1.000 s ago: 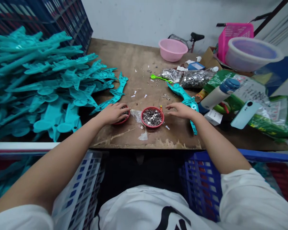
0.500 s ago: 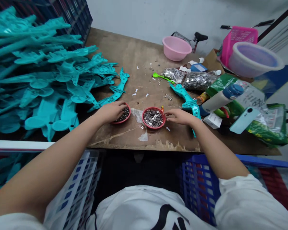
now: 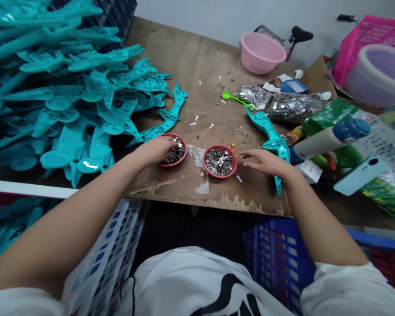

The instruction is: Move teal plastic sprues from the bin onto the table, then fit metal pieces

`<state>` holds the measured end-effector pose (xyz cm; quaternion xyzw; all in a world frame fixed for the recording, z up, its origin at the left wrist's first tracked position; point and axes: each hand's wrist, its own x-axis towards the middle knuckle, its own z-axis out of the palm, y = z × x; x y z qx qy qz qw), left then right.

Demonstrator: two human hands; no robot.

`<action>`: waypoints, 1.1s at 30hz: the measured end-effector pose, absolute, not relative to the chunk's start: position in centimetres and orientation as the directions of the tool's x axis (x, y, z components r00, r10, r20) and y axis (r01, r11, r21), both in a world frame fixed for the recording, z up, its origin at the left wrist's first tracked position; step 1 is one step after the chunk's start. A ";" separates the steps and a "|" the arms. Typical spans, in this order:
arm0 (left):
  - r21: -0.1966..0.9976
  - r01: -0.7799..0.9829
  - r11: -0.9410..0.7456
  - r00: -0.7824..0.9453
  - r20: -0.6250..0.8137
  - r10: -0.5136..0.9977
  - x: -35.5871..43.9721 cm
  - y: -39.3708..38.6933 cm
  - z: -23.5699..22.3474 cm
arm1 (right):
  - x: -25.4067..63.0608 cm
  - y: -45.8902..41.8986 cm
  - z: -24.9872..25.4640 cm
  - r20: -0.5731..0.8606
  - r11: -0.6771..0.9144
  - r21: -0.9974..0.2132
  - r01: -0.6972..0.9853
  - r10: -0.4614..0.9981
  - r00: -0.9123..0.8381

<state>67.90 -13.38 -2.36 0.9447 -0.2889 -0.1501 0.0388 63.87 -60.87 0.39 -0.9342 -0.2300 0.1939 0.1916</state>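
Observation:
My left hand (image 3: 158,148) reaches into the left red basket (image 3: 185,153), which holds small shiny metal pieces (image 3: 178,151). Its fingers are bent together among the pieces; whatever lies between the fingertips is hidden. To the right stands a second red basket (image 3: 236,164), filled with flat silvery metal clips (image 3: 219,161). Just beyond its right rim hovers my right hand (image 3: 258,161), fingers apart and nothing in them. A turquoise plastic part (image 3: 272,138) lies partly behind the right wrist. Another curved turquoise part (image 3: 171,115) lies behind the left basket.
A tall pile of turquoise plastic parts (image 3: 66,96) fills the left side. Bags of metal pieces (image 3: 291,106), a green spoon (image 3: 237,100), a pink basin (image 3: 262,55), a bottle (image 3: 329,138) and a phone (image 3: 360,176) occupy the right. Plastic crates (image 3: 270,259) stand below the table edge.
The view has shifted, so the table's things appear moved. My right hand has drawn slightly away from the right basket, its fingers more spread. My left hand stays in the left basket.

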 end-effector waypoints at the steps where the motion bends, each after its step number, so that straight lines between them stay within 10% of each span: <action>1: 0.160 -0.526 -0.835 0.793 -0.264 -0.549 67.8 -13.5 -2.3 | 63.8 -60.8 0.5 -0.280 -0.821 -0.448 0.353 0.504 0.817; 16: 0.047 -0.443 -0.895 0.869 -0.223 -0.442 67.5 -13.8 -1.7 | 63.0 -60.1 1.8 -0.374 -0.818 -0.482 0.314 0.516 0.770; 33: 0.192 -0.492 -0.849 0.828 -0.198 -0.524 67.1 -14.1 -0.6 | 64.0 -61.3 0.6 -0.424 -0.858 -0.461 0.225 0.436 0.794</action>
